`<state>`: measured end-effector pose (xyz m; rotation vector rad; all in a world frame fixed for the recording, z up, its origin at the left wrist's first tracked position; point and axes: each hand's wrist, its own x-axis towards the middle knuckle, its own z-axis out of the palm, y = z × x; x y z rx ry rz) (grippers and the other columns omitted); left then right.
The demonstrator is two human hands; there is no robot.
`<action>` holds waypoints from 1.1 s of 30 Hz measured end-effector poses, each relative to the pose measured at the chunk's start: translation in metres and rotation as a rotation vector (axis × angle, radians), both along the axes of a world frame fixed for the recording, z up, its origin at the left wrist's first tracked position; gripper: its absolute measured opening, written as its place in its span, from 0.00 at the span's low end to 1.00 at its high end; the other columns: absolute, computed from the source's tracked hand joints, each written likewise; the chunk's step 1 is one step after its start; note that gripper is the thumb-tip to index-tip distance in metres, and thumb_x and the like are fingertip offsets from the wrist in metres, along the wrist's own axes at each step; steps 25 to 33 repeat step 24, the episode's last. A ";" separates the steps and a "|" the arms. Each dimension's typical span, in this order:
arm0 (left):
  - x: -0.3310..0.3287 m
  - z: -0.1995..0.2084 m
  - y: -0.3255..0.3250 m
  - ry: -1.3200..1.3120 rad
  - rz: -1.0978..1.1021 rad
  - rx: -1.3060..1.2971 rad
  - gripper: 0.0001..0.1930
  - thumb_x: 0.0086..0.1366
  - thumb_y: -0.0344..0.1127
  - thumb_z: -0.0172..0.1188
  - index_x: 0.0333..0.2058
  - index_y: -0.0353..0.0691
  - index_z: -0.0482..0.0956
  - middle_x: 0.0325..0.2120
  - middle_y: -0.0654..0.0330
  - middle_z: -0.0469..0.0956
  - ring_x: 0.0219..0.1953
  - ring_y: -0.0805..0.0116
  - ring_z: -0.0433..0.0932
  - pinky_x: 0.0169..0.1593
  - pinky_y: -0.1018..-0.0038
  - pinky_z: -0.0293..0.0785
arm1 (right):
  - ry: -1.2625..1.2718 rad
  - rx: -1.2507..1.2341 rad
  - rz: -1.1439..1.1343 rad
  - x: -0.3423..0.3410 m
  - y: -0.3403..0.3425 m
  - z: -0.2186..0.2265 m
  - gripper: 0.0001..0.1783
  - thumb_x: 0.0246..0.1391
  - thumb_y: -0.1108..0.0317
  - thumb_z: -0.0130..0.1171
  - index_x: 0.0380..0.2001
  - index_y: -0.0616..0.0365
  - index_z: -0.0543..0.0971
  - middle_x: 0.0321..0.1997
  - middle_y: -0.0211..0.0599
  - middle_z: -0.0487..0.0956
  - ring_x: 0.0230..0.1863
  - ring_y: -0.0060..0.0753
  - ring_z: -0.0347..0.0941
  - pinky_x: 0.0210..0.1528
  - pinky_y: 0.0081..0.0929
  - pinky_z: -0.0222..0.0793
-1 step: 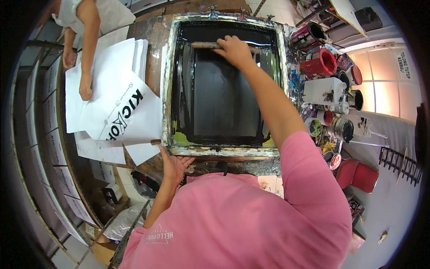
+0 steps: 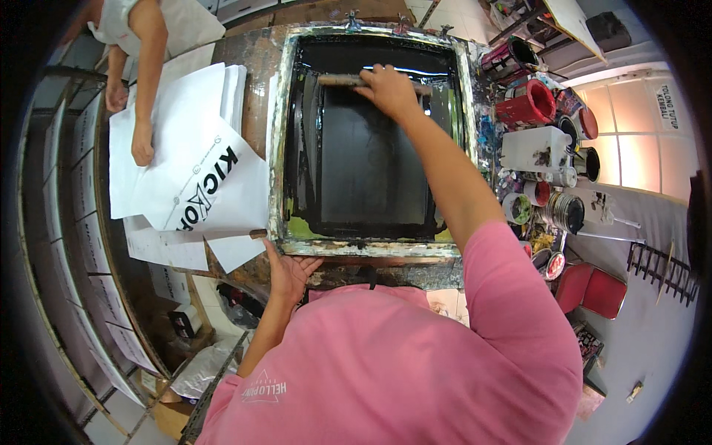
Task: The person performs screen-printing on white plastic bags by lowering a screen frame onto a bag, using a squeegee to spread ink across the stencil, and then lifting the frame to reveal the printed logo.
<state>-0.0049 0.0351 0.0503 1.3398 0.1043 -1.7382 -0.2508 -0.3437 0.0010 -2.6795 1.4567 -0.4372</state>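
My right hand (image 2: 391, 90) is closed round the wooden handle of a squeegee (image 2: 338, 80), which lies crosswise near the far end of a printing screen (image 2: 371, 163). Black ink coats the mesh, and the paint-smeared frame (image 2: 276, 148) surrounds it. At the frame's near left corner, my left hand (image 2: 288, 271) rests against the edge. Its thumb points up and its fingers are stretched out along the near side, partly beneath the frame. The squeegee's blade is hidden against the dark ink.
To the left, a co-worker's hand (image 2: 142, 152) touches a stack of white printed sheets (image 2: 200, 174). Ink cans, among them a red can (image 2: 530, 102), and a white container (image 2: 534, 150) crowd the right side. Clamps (image 2: 400, 26) stand at the far edge. A rack (image 2: 81, 245) of sheets is far left.
My right hand and the squeegee have shifted very slightly toward me. My left hand stays at the corner.
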 end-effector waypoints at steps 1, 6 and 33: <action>0.001 0.001 0.001 -0.004 -0.006 -0.012 0.60 0.63 0.86 0.35 0.70 0.31 0.58 0.61 0.40 0.73 0.63 0.45 0.74 0.68 0.52 0.69 | -0.012 -0.027 0.004 -0.002 0.020 -0.001 0.20 0.60 0.45 0.63 0.44 0.47 0.79 0.43 0.39 0.79 0.47 0.50 0.79 0.41 0.52 0.79; 0.007 -0.001 0.013 0.054 -0.032 -0.105 0.60 0.63 0.86 0.36 0.71 0.31 0.55 0.61 0.40 0.71 0.62 0.47 0.75 0.68 0.54 0.70 | 0.063 0.139 0.020 -0.004 0.164 0.029 0.21 0.56 0.49 0.67 0.45 0.48 0.76 0.43 0.39 0.79 0.46 0.48 0.79 0.40 0.48 0.79; 0.022 0.085 -0.051 -0.599 -0.403 -1.177 0.36 0.80 0.58 0.42 0.73 0.37 0.56 0.72 0.47 0.59 0.76 0.39 0.53 0.78 0.49 0.49 | -0.039 -0.380 -0.130 0.016 0.234 0.266 0.20 0.51 0.48 0.64 0.38 0.51 0.78 0.39 0.40 0.79 0.46 0.42 0.75 0.57 0.52 0.61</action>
